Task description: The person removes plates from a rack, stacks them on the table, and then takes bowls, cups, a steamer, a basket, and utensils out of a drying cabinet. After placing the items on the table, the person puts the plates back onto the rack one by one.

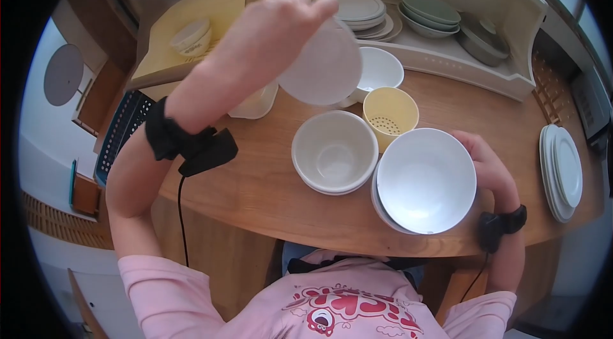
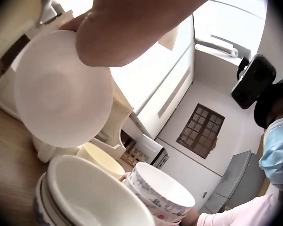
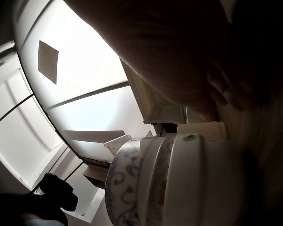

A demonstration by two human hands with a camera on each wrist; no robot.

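The left hand (image 1: pixel 274 39) holds a white bowl (image 1: pixel 325 64) up by its edge, tilted, above the back of the table; the left wrist view shows the same bowl (image 2: pixel 61 89) under the hand (image 2: pixel 127 33). At the right, the right hand (image 1: pixel 486 163) touches the far right side of stacked white bowls (image 1: pixel 426 180), its fingers mostly hidden behind them. Beside that stack stand cream bowls (image 1: pixel 335 150) and a yellow cup with holes in its bottom (image 1: pixel 391 115). Patterned sides of the stack (image 3: pixel 127 183) show in the right wrist view.
A white bowl (image 1: pixel 381 69) stands behind the yellow cup. A cream shelf (image 1: pixel 440 61) at the back holds plates (image 1: pixel 361 7) and green bowls (image 1: pixel 431 10). White plates (image 1: pixel 567 166) stand at the far right. A white container (image 1: pixel 255 106) sits below the left forearm.
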